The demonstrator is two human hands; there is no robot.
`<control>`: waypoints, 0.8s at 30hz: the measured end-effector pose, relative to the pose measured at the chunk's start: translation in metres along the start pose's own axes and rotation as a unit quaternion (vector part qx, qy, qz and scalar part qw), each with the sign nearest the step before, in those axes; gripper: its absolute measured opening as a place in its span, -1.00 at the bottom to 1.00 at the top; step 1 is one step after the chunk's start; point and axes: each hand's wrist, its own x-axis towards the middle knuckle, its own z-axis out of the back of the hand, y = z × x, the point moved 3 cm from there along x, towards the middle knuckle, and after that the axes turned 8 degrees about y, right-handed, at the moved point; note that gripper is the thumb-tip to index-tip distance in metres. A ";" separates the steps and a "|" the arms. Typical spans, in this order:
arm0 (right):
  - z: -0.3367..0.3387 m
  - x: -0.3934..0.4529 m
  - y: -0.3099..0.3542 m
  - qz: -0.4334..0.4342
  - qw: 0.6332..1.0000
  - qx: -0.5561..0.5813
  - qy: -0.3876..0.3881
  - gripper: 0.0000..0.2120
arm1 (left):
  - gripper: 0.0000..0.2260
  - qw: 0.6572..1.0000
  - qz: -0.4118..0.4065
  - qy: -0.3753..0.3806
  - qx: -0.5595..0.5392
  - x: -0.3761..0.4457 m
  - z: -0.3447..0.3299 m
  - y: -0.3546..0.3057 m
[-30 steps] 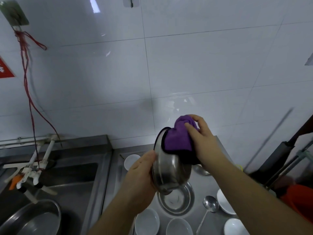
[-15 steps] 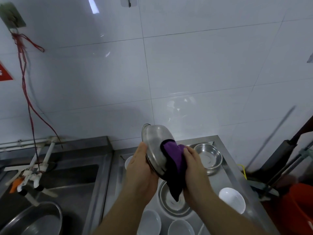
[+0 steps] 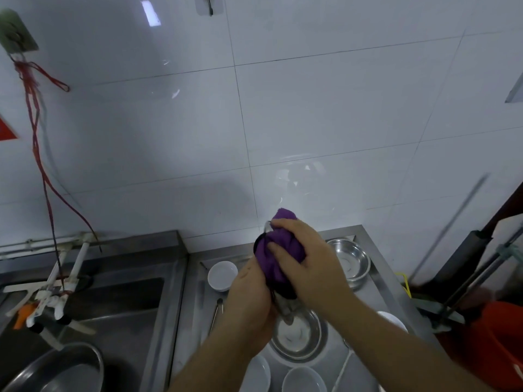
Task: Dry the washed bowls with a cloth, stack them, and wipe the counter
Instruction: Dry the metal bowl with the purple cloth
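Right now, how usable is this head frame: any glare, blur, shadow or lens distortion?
Head view: wide-angle bending bows the white wall tile grout lines; bright light reflections glare on the tiles at top and above the purple cloth; a soft shadow falls on the wall behind the steel sink; the right hand, left hand and thin rod at right look slightly soft.

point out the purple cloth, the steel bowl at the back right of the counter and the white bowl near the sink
purple cloth point(image 3: 278, 254), head view, bunched middle
steel bowl point(image 3: 349, 260), head view, inner base
white bowl point(image 3: 222, 274), head view, inside
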 end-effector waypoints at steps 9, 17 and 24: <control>0.015 0.041 -0.043 -0.208 0.921 0.326 -0.040 -0.73 | -0.57 0.995 -0.048 0.087 -0.007 -0.006 0.018 -0.006; -0.032 0.004 -0.045 -0.328 0.814 0.479 -0.022 -0.68 | -0.70 0.950 -0.123 0.071 0.279 -0.003 0.020 -0.010; -0.012 -0.003 -0.028 -0.295 0.787 0.541 -0.029 -0.63 | -0.71 0.825 -0.133 0.136 0.533 -0.011 0.036 -0.004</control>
